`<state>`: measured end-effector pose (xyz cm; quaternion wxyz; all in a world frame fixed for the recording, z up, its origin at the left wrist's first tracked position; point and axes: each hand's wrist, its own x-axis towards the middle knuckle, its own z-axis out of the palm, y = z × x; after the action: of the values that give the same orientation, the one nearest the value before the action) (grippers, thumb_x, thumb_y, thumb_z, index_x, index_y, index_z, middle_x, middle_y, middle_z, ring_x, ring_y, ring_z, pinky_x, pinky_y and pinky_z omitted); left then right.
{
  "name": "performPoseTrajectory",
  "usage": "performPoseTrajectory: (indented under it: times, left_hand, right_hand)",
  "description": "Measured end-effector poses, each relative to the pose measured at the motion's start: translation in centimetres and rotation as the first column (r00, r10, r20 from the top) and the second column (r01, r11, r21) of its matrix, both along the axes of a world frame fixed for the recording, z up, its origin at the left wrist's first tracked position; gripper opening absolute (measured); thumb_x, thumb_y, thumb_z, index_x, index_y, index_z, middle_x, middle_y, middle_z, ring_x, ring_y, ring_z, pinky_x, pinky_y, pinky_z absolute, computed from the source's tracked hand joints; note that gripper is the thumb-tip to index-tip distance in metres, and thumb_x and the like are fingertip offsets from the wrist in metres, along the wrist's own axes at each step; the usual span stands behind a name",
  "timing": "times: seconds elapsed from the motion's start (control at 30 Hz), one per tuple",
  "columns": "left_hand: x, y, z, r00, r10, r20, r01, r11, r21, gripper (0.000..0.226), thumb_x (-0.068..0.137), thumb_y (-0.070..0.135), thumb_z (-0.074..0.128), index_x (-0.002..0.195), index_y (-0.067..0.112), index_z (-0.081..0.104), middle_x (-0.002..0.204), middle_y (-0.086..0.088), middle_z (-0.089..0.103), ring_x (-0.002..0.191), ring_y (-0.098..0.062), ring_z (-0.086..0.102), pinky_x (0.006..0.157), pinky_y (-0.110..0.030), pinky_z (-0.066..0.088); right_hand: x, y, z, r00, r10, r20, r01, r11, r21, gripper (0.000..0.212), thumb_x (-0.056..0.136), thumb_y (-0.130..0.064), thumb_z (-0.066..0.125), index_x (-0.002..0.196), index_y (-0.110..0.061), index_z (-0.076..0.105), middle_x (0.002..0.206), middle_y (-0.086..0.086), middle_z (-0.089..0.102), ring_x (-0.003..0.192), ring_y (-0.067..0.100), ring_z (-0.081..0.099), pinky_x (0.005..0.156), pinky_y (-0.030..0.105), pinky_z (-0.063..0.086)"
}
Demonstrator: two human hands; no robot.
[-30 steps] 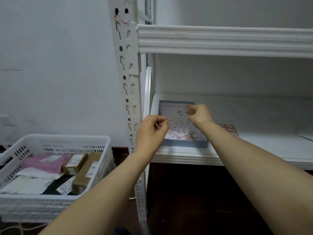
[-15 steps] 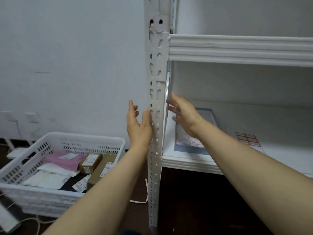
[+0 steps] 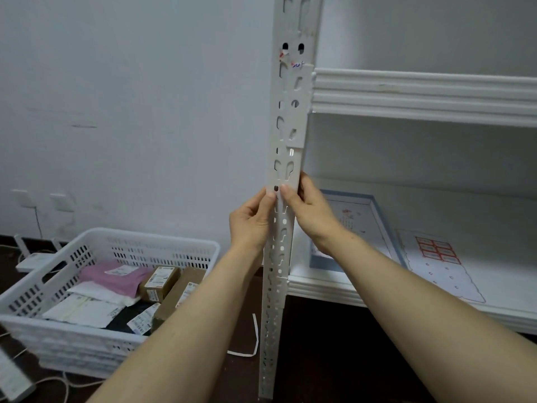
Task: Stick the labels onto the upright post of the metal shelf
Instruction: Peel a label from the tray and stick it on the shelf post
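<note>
The white perforated upright post (image 3: pixel 286 135) of the metal shelf runs down the middle of the head view. My left hand (image 3: pixel 250 221) grips its left edge and my right hand (image 3: pixel 309 210) grips its right edge, both at mid height. Both thumbs press side by side on the post's front face. I cannot make out a label under the thumbs. A torn label remnant (image 3: pixel 289 58) with red and blue marks clings high on the post. A sheet of red-bordered labels (image 3: pixel 438 251) lies on the lower shelf board (image 3: pixel 494 303), to the right of my right forearm.
A shallow blue-rimmed box (image 3: pixel 374 216) sits on the lower shelf behind my right wrist. The upper shelf beam (image 3: pixel 421 97) juts out to the right. On the dark floor at the left stands a white plastic basket (image 3: pixel 162 248) holding several parcels. A white strip (image 3: pixel 255 335) lies beside the post's foot.
My hands left the blue box on the shelf, came to the post with fingers spread, and now hold its edges with both thumbs on its face. The view has swung right and closer.
</note>
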<state>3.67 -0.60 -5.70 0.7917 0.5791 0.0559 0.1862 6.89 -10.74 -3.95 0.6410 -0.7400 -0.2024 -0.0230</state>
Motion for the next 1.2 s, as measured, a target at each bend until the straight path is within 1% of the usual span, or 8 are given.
performPoseTrajectory:
  times: [0.1, 0.2, 0.27, 0.4, 0.57, 0.77, 0.93, 1.2]
  left_hand:
    - [-0.1, -0.1, 0.2, 1.0, -0.004, 0.004, 0.004, 0.999, -0.034, 0.03, 0.088, 0.02, 0.062, 0.114, 0.005, 0.067, 0.1, -0.004, 0.073, 0.089, -0.007, 0.069, 0.08, -0.018, 0.055]
    - [-0.3, -0.2, 0.5, 1.0, -0.018, 0.007, 0.018, 0.998, -0.063, 0.021, 0.089, 0.018, 0.061, 0.107, 0.009, 0.069, 0.081, 0.007, 0.074, 0.076, -0.001, 0.069, 0.066, -0.012, 0.053]
    - [-0.3, -0.2, 0.5, 1.0, -0.019, 0.01, 0.02, 0.997, -0.071, 0.02, 0.09, 0.018, 0.061, 0.106, 0.01, 0.069, 0.073, 0.011, 0.074, 0.072, 0.002, 0.069, 0.062, -0.01, 0.051]
    - [-0.3, -0.3, 0.7, 1.0, -0.018, -0.003, 0.018, 0.996, -0.086, 0.021, 0.09, 0.018, 0.061, 0.107, 0.009, 0.069, 0.071, 0.012, 0.073, 0.07, 0.003, 0.068, 0.059, -0.009, 0.05]
    - [-0.6, -0.7, 1.2, 1.0, -0.021, -0.009, 0.02, 0.993, -0.115, 0.014, 0.091, 0.016, 0.059, 0.1, 0.011, 0.069, 0.063, 0.013, 0.071, 0.062, 0.004, 0.067, 0.054, -0.008, 0.048]
    - [-0.8, -0.6, 1.0, 0.999, -0.039, -0.025, 0.035, 0.986, -0.162, 0.025, 0.09, 0.014, 0.06, 0.113, 0.004, 0.066, 0.07, 0.009, 0.073, 0.066, 0.001, 0.069, 0.055, -0.01, 0.05]
    - [-0.7, -0.6, 1.3, 0.999, -0.028, -0.037, 0.022, 0.987, -0.159, 0.028, 0.089, 0.018, 0.062, 0.112, 0.004, 0.067, 0.072, 0.01, 0.073, 0.068, 0.001, 0.069, 0.057, -0.01, 0.05]
    - [-1.0, -1.0, 2.0, 0.998, -0.02, -0.054, 0.009, 0.982, -0.189, 0.016, 0.091, 0.014, 0.059, 0.101, 0.006, 0.068, 0.057, 0.012, 0.069, 0.054, 0.004, 0.065, 0.048, -0.007, 0.046]
  right_hand:
    - [0.0, 0.1, 0.0, 1.0, -0.004, 0.003, 0.005, 1.0, -0.003, 0.039, 0.095, -0.031, 0.05, 0.134, -0.025, 0.043, 0.123, -0.008, 0.059, 0.114, 0.009, 0.056, 0.102, 0.035, 0.045]
    - [0.0, 0.1, 0.0, 1.0, -0.004, 0.002, 0.004, 1.0, 0.005, 0.04, 0.095, -0.03, 0.051, 0.134, -0.025, 0.042, 0.125, -0.006, 0.058, 0.116, 0.011, 0.055, 0.104, 0.037, 0.044]
    - [0.0, 0.1, 0.0, 1.0, -0.001, 0.003, 0.001, 1.0, 0.008, 0.04, 0.095, -0.029, 0.051, 0.134, -0.025, 0.042, 0.126, -0.006, 0.058, 0.117, 0.011, 0.055, 0.104, 0.037, 0.044]
    - [0.1, 0.1, -0.1, 1.0, 0.01, -0.006, -0.009, 1.0, 0.023, 0.04, 0.096, -0.027, 0.05, 0.134, -0.024, 0.041, 0.128, -0.004, 0.057, 0.118, 0.012, 0.054, 0.105, 0.037, 0.044]
    - [0.3, 0.1, -0.2, 1.0, 0.002, -0.004, -0.002, 1.0, 0.027, 0.04, 0.095, -0.029, 0.051, 0.134, -0.025, 0.041, 0.129, -0.002, 0.057, 0.119, 0.014, 0.054, 0.105, 0.041, 0.043]
    - [0.2, 0.1, -0.3, 1.0, 0.01, -0.006, -0.01, 1.0, 0.017, 0.039, 0.095, -0.029, 0.05, 0.133, -0.025, 0.041, 0.129, -0.004, 0.057, 0.12, 0.013, 0.054, 0.106, 0.04, 0.043]
    - [0.4, 0.1, -0.4, 1.0, 0.001, -0.001, -0.001, 1.0, 0.023, 0.039, 0.095, -0.028, 0.051, 0.133, -0.024, 0.042, 0.128, -0.003, 0.058, 0.119, 0.013, 0.054, 0.106, 0.04, 0.043]
    - [0.3, 0.2, -0.3, 1.0, -0.001, -0.005, 0.001, 1.0, 0.027, 0.041, 0.096, -0.028, 0.05, 0.135, -0.023, 0.04, 0.127, -0.004, 0.058, 0.118, 0.011, 0.054, 0.105, 0.036, 0.043]
